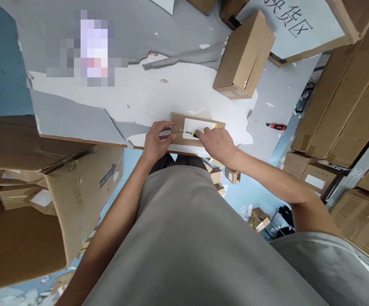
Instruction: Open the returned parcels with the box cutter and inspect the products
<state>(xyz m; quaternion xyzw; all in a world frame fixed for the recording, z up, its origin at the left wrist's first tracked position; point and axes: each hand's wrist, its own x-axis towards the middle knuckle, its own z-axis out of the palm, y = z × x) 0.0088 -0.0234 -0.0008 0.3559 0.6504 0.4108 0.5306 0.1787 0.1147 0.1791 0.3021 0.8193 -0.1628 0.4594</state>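
A flat brown cardboard box (175, 143) with a white label (189, 124) lies at the front edge of the table. My left hand (159, 140) grips its left end, fingers and thumb reaching over the top. Closed around a small yellow-and-black utility knife (194, 134), my right hand (218, 142) rests over the right part of the box. The knife's thin blade points left across the label towards the taped end. Most of its handle is hidden in my fingers.
A taller closed carton (245, 55) stands behind, to the right. A red-and-black tool (276, 126) lies at the table's right edge. At left is a large open carton (85, 191) holding smaller boxes. Shelved cartons (340, 93) line the right side. The table covering (133, 89) is torn.
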